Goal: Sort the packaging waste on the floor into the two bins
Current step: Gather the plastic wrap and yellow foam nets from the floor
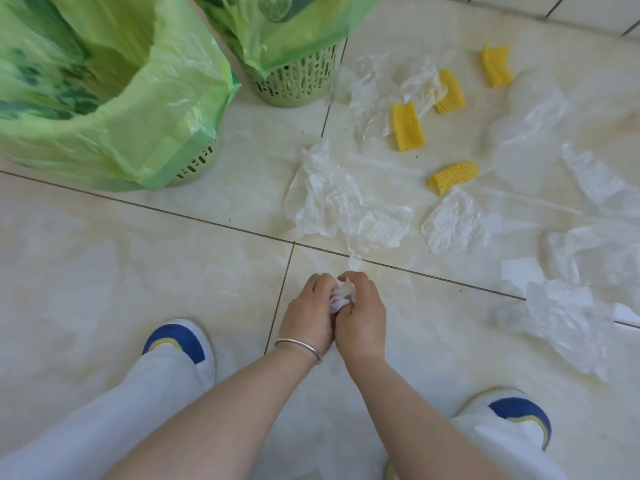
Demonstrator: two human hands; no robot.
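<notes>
I have the near bin at the floor's far left corner. My left hand and right hand both clench one plastic wad low over the tiles; I'd compress it tight before lifting, leaving the foam nets for later.

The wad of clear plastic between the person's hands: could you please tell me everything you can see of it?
The wad of clear plastic is thin, translucent whitish film, crumpled into a small tight ball with many creases. It is held above the tiled floor, squeezed between the left hand and the right hand, whose fingers curl over it, hiding most of it. Only its top and middle show. It appears to touch nothing but the hands.
</notes>
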